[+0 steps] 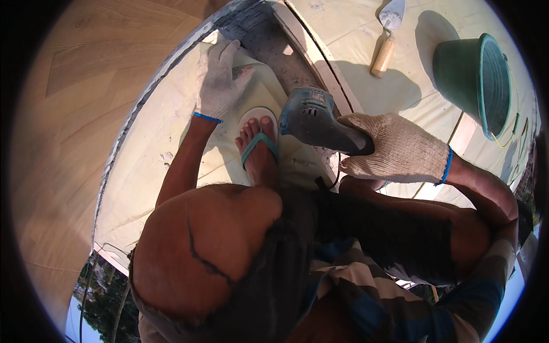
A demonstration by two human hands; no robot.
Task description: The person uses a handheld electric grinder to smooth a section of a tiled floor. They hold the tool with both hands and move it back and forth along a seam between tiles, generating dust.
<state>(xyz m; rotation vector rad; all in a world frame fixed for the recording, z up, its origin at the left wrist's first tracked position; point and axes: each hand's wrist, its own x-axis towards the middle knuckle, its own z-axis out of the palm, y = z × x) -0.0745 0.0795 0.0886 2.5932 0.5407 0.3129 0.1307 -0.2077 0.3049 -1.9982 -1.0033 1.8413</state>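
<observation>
My right hand [400,146], in a knitted glove with a blue cuff edge, grips the handle of a dark grey power tool [311,117] with teal parts and side vents. Its working end is hidden, and a thin dark cord hangs below the handle. My left hand [220,83], gloved the same way, lies on the pale yellow sheet [148,143] near its far left edge, fingers stretched out. Between the two hands is my foot in a teal-strapped flip-flop [260,146]. A dusty recess [274,54] with a pale raised border [311,46] runs beyond the tool.
At the far right, a pointing trowel [389,40] with a wooden handle lies on the sheet. A green bucket [466,80] rests tilted beside it, its wire handle hanging. A wood-grained surface [86,114] lies past the sheet's left edge. My bent knees fill the near side.
</observation>
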